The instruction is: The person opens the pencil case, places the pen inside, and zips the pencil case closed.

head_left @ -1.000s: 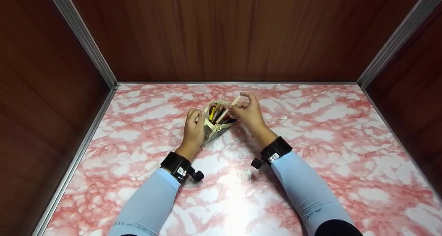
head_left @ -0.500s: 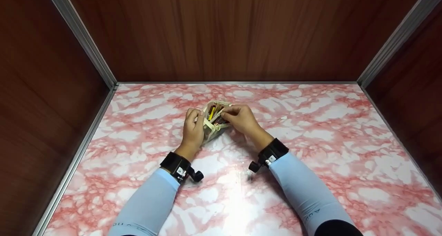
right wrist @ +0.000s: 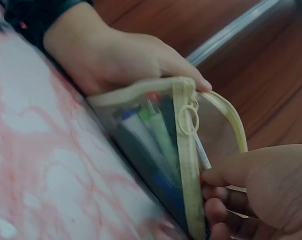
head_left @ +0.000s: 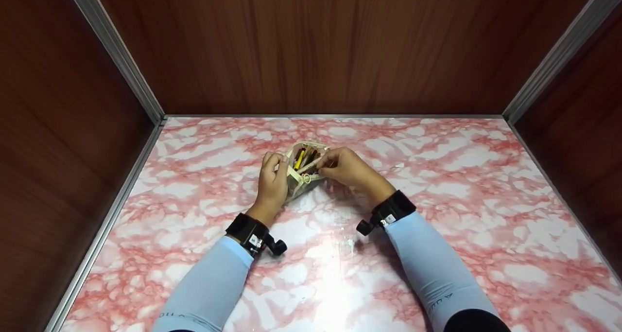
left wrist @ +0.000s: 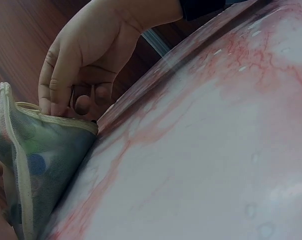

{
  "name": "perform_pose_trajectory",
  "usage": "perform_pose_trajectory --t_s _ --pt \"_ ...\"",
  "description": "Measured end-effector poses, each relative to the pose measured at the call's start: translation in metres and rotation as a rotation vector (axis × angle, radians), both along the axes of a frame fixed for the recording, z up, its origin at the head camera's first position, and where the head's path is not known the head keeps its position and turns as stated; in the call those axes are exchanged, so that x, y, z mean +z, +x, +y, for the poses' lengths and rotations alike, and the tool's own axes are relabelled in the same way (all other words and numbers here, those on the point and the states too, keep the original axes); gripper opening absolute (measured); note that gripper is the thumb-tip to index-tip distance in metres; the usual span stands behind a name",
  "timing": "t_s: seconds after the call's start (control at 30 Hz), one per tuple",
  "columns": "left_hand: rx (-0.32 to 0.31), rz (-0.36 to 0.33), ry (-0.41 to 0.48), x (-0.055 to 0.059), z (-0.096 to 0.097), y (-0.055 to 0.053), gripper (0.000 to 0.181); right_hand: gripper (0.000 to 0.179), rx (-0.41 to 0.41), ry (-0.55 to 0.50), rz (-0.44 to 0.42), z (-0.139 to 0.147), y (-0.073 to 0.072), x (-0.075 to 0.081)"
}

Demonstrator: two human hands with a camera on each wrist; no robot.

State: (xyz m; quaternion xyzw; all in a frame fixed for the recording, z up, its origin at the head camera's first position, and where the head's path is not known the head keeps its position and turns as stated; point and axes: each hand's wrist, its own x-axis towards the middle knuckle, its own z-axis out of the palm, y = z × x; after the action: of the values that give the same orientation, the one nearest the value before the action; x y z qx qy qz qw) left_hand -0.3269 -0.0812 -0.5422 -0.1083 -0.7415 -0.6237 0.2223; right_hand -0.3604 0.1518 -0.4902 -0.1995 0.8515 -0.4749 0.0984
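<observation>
A mesh pencil case with cream trim stands unzipped on the marbled tabletop, several pens and pencils inside. My left hand grips its left edge, thumb at the rim. At the opening's right side my right hand pinches the end of a pale pen, which slants into the case. A yellow pen lies beside it. Through the mesh, the right wrist view shows a green pen and a zipper ring. My right fingers partly hide the pale pen there.
The red-and-white marbled tabletop spreads around the case. Dark wood-grain panels enclose it at the back and both sides, with metal strips along the corners.
My right hand has moved down and left from above the rim, lowering the pale pen into the case, then shifted slightly right. My left hand has stayed on the case's edge.
</observation>
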Motion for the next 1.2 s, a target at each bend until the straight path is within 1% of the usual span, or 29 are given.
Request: perform_pose_trajectory --t_s 0.07,0.13,0.2,0.33,0.43,0.5,0.53,0.57,0.6,0.7,0.77,0.8,0.87,0.9,1.0,1.07,1.13,1.2 --pt "0.005 -0.001 -0.006 0.001 0.000 0.000 0.025 0.011 0.047 0.036 0.000 0.005 -0.001 0.001" --pt "0.013 0.005 -0.004 0.001 0.000 0.000 0.024 0.012 0.068 0.076 0.014 0.008 -0.002 0.001" --pt "0.020 0.021 -0.002 0.000 0.000 0.000 0.023 0.013 0.063 0.115 0.029 0.010 -0.002 0.000" --pt "0.025 0.062 -0.001 -0.001 0.000 -0.001 0.022 0.010 0.053 0.206 0.108 0.010 -0.003 0.000" --pt "0.010 0.056 0.006 -0.001 0.001 -0.001 0.021 0.006 0.064 0.217 0.170 0.010 -0.003 0.004" --pt "-0.020 0.029 0.034 0.000 0.001 0.001 0.020 0.005 0.055 0.208 0.209 0.011 -0.002 0.010" --pt "-0.045 0.016 0.058 0.000 0.001 0.002 0.022 0.004 0.042 0.203 0.228 0.012 -0.002 0.013" --pt "-0.074 0.006 0.087 0.000 0.001 0.003 0.029 0.004 0.025 0.196 0.244 0.012 -0.001 0.017" --pt "-0.109 -0.002 0.120 0.000 0.001 0.003 0.039 0.003 0.006 0.187 0.260 0.013 0.000 0.020" --pt "-0.212 -0.011 0.200 0.000 0.002 0.005 0.076 0.004 -0.052 0.145 0.297 0.014 0.001 0.028" --pt "-0.252 -0.011 0.199 -0.001 0.002 0.005 0.093 0.005 -0.075 0.103 0.306 0.015 0.001 0.030" --pt "-0.267 -0.013 0.190 -0.001 0.002 0.006 0.096 0.005 -0.083 0.087 0.309 0.015 0.000 0.030" --pt "-0.283 -0.019 0.147 -0.001 0.002 0.008 0.092 0.006 -0.093 0.067 0.313 0.015 -0.001 0.029" --pt "-0.290 -0.018 0.123 -0.001 0.002 0.010 0.087 0.007 -0.095 0.060 0.314 0.015 -0.001 0.028" --pt "-0.306 0.009 0.055 0.000 0.003 0.013 0.065 0.007 -0.100 0.045 0.315 0.013 -0.001 0.027" --pt "-0.305 0.054 0.003 0.001 0.004 0.014 0.046 0.005 -0.105 0.022 0.313 0.012 -0.001 0.026" --pt "-0.285 0.112 -0.043 0.001 0.004 0.013 0.026 0.004 -0.114 -0.009 0.310 0.010 -0.001 0.025" --pt "-0.261 0.162 -0.074 0.000 0.005 0.012 0.016 0.007 -0.113 -0.052 0.300 0.008 -0.001 0.024"
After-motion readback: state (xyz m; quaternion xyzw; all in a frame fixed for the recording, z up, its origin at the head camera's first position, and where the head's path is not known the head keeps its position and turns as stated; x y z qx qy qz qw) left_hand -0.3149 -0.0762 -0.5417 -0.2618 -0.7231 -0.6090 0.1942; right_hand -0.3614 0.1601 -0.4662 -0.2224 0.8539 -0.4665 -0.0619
